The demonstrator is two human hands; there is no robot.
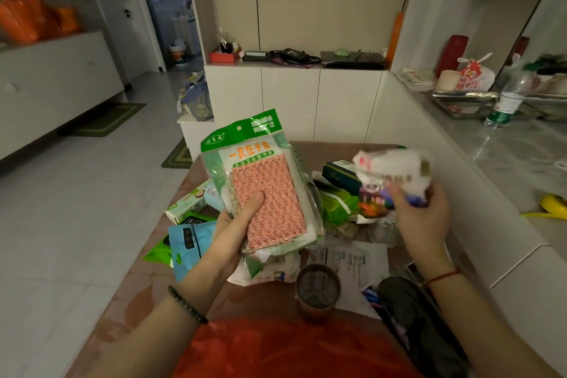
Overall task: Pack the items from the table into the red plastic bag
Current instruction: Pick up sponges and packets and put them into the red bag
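My left hand (237, 216) holds up a stack of flat packs above the table: a pink scouring pad (270, 202) in front of a green-and-white glove packet (245, 138). My right hand (422, 212) grips a white, blurred packet (395, 167) over the table's right side. The red plastic bag (291, 350) lies at the near edge, below both arms. More packets remain on the brown table (147, 288): a light blue pouch (190, 239), a green pack (337, 202) and a dark green box (340, 173).
A metal cup (317, 288) stands near the bag on a printed paper sheet (352, 261). A dark pouch (411, 310) lies at the right. White cabinets (291, 101) rise behind the table. A counter at right carries a water bottle (507, 101) and a steel tray (463, 101).
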